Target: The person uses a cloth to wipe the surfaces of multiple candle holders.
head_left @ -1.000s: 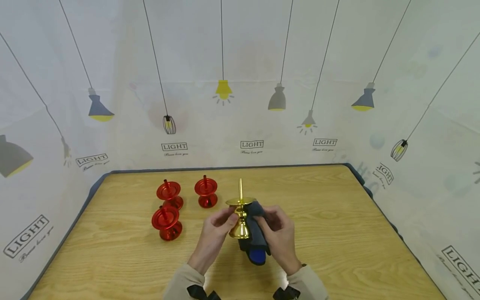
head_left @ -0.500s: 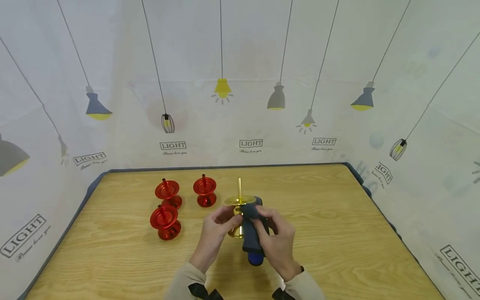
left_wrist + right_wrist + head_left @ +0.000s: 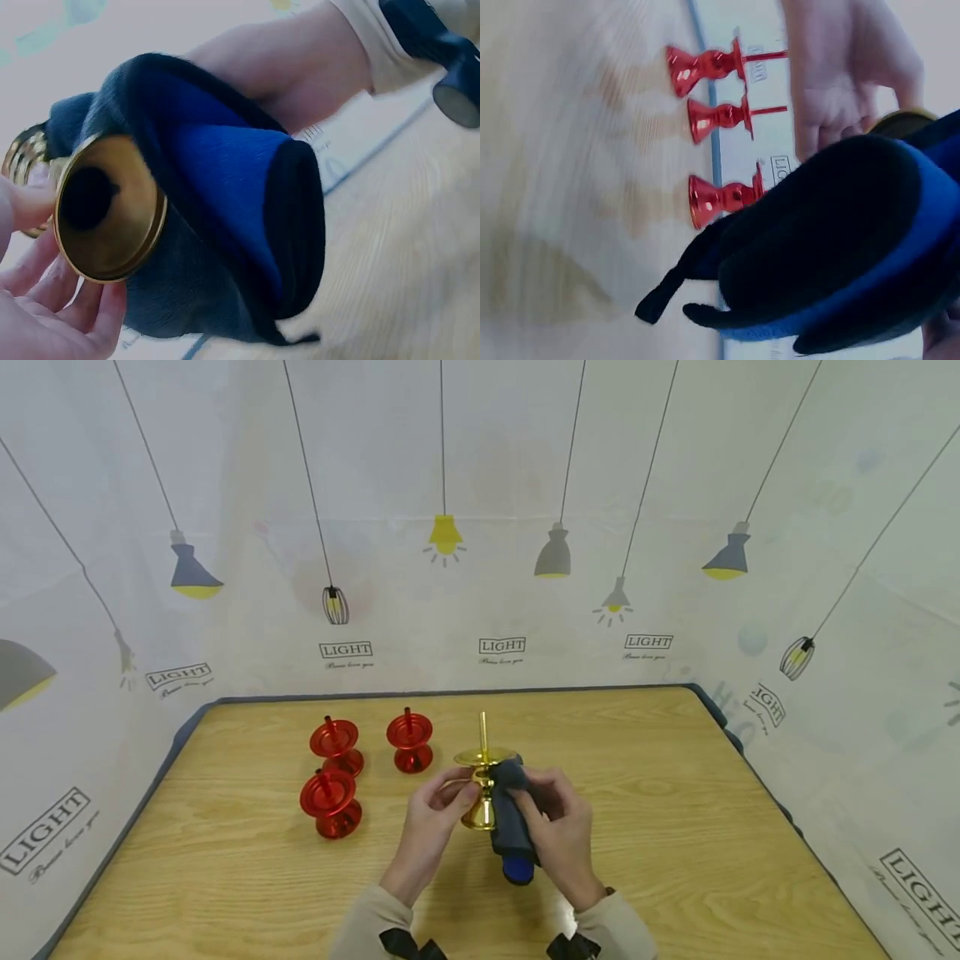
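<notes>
A shiny gold candle holder [image 3: 480, 814] with a flared base, a wide dish and a thin upright spike is held above the table. My left hand [image 3: 431, 831] grips it by the stem from the left; the left wrist view looks into its hollow base [image 3: 112, 210]. In my right hand [image 3: 558, 835] is a folded dark grey-blue cloth [image 3: 512, 818] with a bright blue inner side, pinched between thumb and fingers. The cloth lies against the right side of the holder's stem, under the dish. In the right wrist view the cloth [image 3: 832, 232] hides most of the holder.
Three red candle holders of similar shape stand on the wooden table [image 3: 675, 827] to the left: a near one [image 3: 333, 810], one behind it [image 3: 335, 742] and another further right [image 3: 410, 739]. A pale printed backdrop [image 3: 510, 593] encloses the table's back and sides.
The cloth swung left across the gold holder's stem half a second ago and is now back at its right side. The left hand keeps its grip; the red holders stay put.
</notes>
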A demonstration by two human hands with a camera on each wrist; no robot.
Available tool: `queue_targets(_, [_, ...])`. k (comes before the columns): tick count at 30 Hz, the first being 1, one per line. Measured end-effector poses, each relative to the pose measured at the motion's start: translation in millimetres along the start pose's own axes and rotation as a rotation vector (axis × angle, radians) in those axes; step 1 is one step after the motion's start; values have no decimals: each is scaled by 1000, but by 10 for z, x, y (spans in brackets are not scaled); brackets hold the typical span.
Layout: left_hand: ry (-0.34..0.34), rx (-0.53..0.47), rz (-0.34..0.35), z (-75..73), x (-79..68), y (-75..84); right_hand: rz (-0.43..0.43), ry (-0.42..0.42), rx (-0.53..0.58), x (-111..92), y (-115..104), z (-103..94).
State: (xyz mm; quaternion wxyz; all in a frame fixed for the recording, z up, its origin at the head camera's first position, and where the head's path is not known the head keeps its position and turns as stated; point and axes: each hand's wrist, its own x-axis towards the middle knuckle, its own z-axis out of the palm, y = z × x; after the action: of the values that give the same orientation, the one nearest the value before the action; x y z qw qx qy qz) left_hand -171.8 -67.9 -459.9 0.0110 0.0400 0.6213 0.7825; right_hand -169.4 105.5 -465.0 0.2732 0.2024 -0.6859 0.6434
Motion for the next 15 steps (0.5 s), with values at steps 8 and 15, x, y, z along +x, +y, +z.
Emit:
queue_targets(8, [19, 104, 34, 19, 47, 99, -280, 7, -183, 46, -112, 41])
queue_targets(15, [-40, 114, -58, -75, 46, 83, -12, -35, -60, 53, -72, 22])
